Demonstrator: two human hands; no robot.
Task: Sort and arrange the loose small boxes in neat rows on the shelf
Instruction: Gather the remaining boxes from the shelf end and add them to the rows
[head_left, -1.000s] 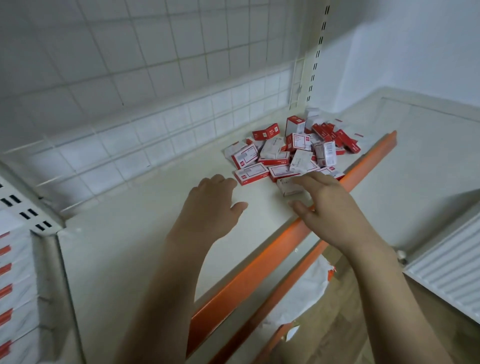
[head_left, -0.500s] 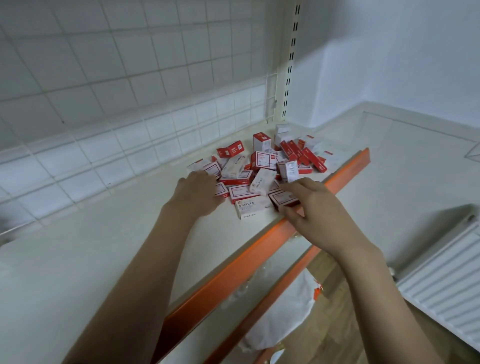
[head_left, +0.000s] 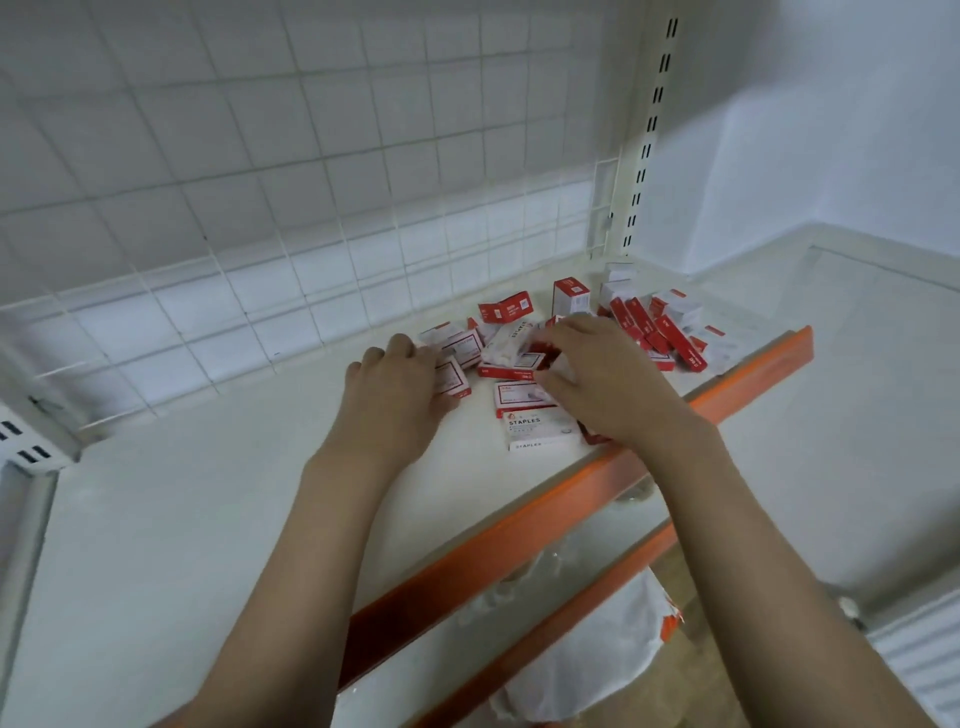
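Observation:
Several loose small red-and-white boxes (head_left: 649, 322) lie in a jumbled pile at the right end of the white shelf (head_left: 208, 493). One stands upright (head_left: 569, 296) at the back, and a white box marked STAPLES (head_left: 535, 434) lies nearest the front edge. My left hand (head_left: 400, 400) is at the pile's left side, its fingers curled over a small box (head_left: 451, 376). To the right, my right hand (head_left: 608, 384) reaches into the middle of the pile. Its fingertips and thumb close on a red-edged box (head_left: 519, 361).
An orange strip (head_left: 519, 530) runs along the shelf's front edge. A white wire grid (head_left: 260, 208) backs the shelf, with a slotted upright post (head_left: 649, 130) at its right end. Below hangs a white plastic bag (head_left: 587, 660); a radiator (head_left: 924, 654) is at the lower right.
Both hands have moved from in front of the pile into it. The left now covers a box at the pile's left; the right has gone from the front boxes to the middle.

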